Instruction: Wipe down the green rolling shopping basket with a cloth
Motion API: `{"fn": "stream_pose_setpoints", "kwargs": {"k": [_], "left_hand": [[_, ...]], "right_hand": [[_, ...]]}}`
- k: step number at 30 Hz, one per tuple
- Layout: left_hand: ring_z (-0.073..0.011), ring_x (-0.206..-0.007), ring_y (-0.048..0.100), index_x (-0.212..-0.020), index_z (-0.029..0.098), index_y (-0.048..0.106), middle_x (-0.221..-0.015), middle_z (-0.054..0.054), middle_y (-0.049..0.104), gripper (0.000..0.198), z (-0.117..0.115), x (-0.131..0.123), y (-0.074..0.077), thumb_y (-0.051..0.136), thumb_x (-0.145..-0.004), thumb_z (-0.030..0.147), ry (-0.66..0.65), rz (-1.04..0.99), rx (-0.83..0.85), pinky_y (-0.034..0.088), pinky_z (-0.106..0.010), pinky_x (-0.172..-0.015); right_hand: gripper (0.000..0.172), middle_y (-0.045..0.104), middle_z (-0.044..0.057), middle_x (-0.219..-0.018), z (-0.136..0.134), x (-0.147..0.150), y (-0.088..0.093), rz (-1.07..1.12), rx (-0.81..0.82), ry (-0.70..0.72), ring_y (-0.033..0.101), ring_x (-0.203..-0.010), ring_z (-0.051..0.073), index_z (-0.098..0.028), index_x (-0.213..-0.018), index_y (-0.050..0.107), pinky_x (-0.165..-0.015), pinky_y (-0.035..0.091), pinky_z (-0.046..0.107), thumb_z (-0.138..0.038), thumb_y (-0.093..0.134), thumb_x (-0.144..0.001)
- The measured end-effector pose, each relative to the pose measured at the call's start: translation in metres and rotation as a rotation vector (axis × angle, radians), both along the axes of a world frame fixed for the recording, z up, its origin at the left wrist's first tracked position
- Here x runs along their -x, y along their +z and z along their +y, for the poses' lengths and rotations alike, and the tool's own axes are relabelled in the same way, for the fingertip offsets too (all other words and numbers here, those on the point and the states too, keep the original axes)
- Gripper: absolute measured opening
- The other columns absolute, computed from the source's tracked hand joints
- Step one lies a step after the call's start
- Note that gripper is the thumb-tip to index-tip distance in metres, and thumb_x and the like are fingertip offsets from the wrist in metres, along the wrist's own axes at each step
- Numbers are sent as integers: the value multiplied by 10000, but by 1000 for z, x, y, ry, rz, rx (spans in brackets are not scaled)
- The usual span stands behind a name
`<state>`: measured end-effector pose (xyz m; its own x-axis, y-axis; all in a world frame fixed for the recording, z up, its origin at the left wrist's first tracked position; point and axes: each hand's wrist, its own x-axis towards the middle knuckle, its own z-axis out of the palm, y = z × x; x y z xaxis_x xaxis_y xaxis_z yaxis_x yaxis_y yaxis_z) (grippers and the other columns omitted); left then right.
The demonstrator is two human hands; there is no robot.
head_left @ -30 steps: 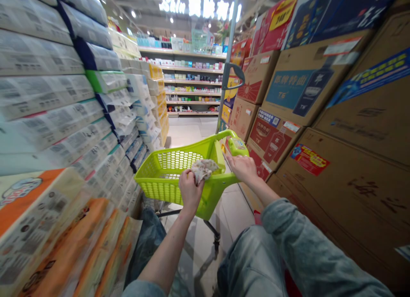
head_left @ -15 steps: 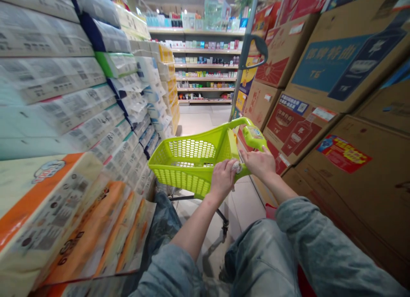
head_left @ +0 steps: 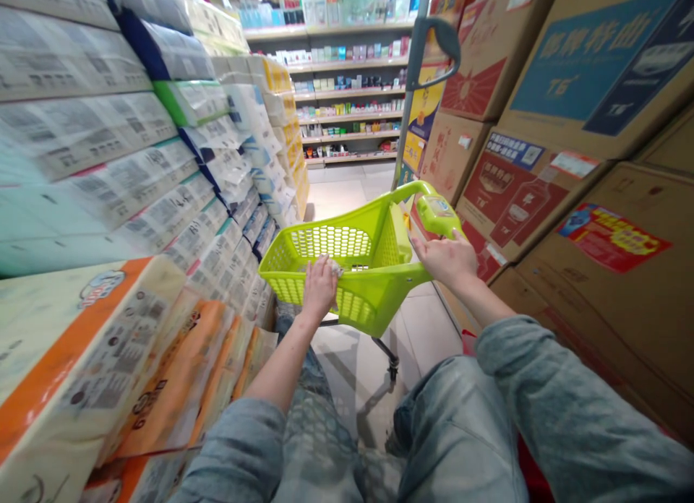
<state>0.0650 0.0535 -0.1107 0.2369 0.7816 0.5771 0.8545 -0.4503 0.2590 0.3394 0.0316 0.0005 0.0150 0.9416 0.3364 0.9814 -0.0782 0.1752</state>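
A lime-green shopping cart (head_left: 374, 272) stands in the aisle in front of me, its basket holding nothing that I can see. My left hand (head_left: 319, 287) presses a crumpled cloth (head_left: 335, 269) against the near rim of the basket, fingers closed over it; only a corner of the cloth shows. My right hand (head_left: 447, 259) rests on the right end of the cart's handle, just below the green handle block (head_left: 437, 210), fingers curled around it. My knees in pale jeans fill the bottom of the view.
Stacked packs of tissue paper (head_left: 124, 199) wall the left side. Brown and red cardboard cartons (head_left: 569, 163) are piled on the right. A grey metal pole with a handle (head_left: 428, 48) rises behind the cart. Shelves of products (head_left: 347, 76) close the far end of the tiled aisle.
My left hand has slid with the cloth from the handle end leftward along the basket's near rim. The cart has shifted right and up in view. My right hand stays on the handle.
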Motion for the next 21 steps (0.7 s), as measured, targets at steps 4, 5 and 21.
{"fn": "stream_pose_setpoints", "kwargs": {"k": [4, 5, 21], "left_hand": [[-208, -1191, 496, -1108, 183, 489, -1162, -97, 600, 228, -16, -52, 11, 384, -908, 208, -226, -55, -22, 254, -491, -1122], [-212, -1153, 511, -1118, 181, 481, -1141, -94, 601, 231, -21, -66, 13, 407, -906, 236, -237, -81, -24, 249, -494, -1122], [-236, -1235, 462, -1195, 178, 529, -1355, -125, 476, 327, 6, -47, 28, 394, -897, 187, -331, 46, 201, 314, -447, -1078]], "right_hand": [[658, 737, 122, -787, 1, 0, -1, -48, 2, 18, 680, -846, 227, -131, -792, 760, -1016, 293, 401, -447, 210, -970], [655, 738, 121, -791, 2, -1, -2, -64, 3, 23, 679, -849, 232, -136, -802, 760, -1017, 290, 407, -446, 208, -971], [576, 736, 120, -808, 13, -2, 0, -80, 75, 49, 671, -842, 243, -154, -840, 758, -1007, 290, 404, -421, 263, -964]]}}
